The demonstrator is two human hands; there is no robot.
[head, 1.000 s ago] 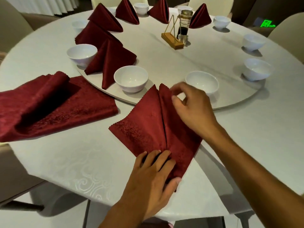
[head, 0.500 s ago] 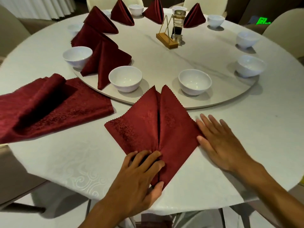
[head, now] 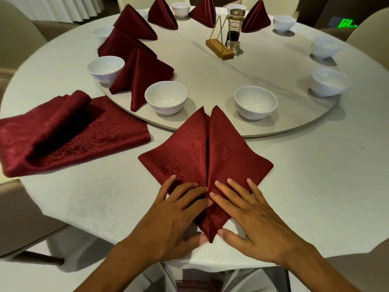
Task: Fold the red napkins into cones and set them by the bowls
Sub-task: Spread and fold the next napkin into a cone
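A red napkin (head: 202, 150) lies flat on the white tablecloth in a kite shape, two flaps meeting at a centre seam, its point toward me. My left hand (head: 176, 216) presses the lower left flap with straight fingers. My right hand (head: 250, 216) presses the lower right flap the same way, thumb by the tip. Just beyond the napkin two white bowls (head: 166, 96) (head: 255, 101) stand on the turntable. A folded red cone (head: 141, 74) stands beside the left bowl, with several more cones further back.
A stack of unfolded red napkins (head: 63, 131) lies at the left on the table. A round turntable (head: 294, 127) carries more white bowls (head: 328, 81), a wooden holder (head: 220, 48) and a condiment bottle (head: 233, 28). Beige chairs ring the table.
My right hand left the napkin's top corner, passed over the table to the right, and now presses the lower right flap. The left hand stayed on the lower left flap.
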